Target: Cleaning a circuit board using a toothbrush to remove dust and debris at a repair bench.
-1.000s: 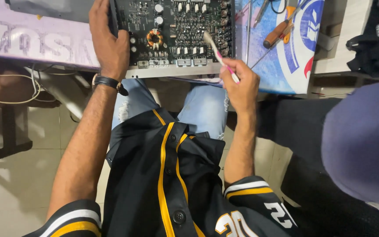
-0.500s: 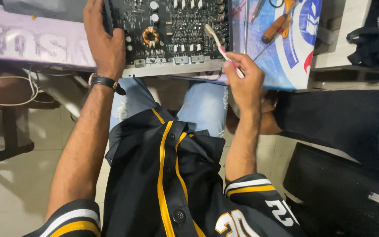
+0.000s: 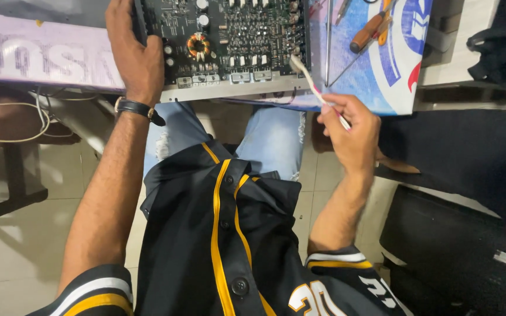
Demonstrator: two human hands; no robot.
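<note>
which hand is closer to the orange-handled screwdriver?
Right. The right hand, holding a toothbrush, is just below and left of the screwdriver on the blue mat. The left hand grips the circuit board's far left edge, across the board from it.

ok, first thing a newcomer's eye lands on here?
The bare green circuit board at top centre, dense with parts and one copper coil. The left hand grips its left edge, while the right hand holds a toothbrush with its bristles at the board's lower right corner.
</note>
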